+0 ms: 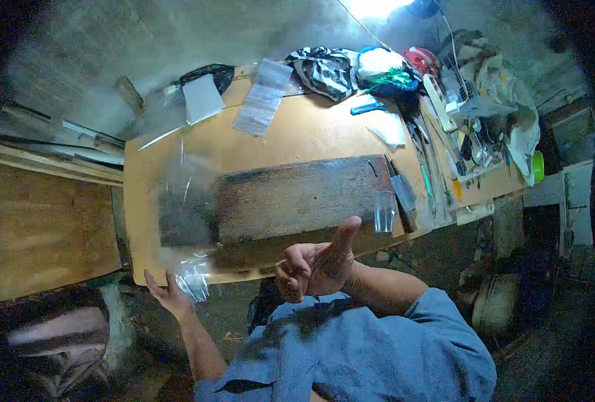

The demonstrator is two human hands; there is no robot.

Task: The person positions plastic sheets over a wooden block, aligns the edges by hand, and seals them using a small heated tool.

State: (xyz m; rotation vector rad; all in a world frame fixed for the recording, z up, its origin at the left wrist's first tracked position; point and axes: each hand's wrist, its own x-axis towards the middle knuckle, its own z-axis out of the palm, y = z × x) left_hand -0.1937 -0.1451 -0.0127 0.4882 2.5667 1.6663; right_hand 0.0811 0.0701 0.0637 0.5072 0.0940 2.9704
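Note:
At the front left corner of the table (136, 221), my left hand (170, 295) grips a crinkled clear plastic sheet (194, 279), two fingers stretched out beside it. The plastic hides part of the grip. My right hand (314, 268) is raised in front of the table's front edge. One digit points up and away while the other fingers curl loosely, and I see nothing between them. Beyond it lies a dark, worn wooden board (297, 197). A small clear plastic piece (383, 211) rests at the board's right end.
Clear plastic strips (264, 97) and a white sheet (203, 99) lie along the back. Behind them are a striped bag (324, 72) and a blue-handled tool (368, 108). Cluttered tools, a white power strip (438, 100) and a green container (538, 165) stand right. A wooden panel (49, 228) is left.

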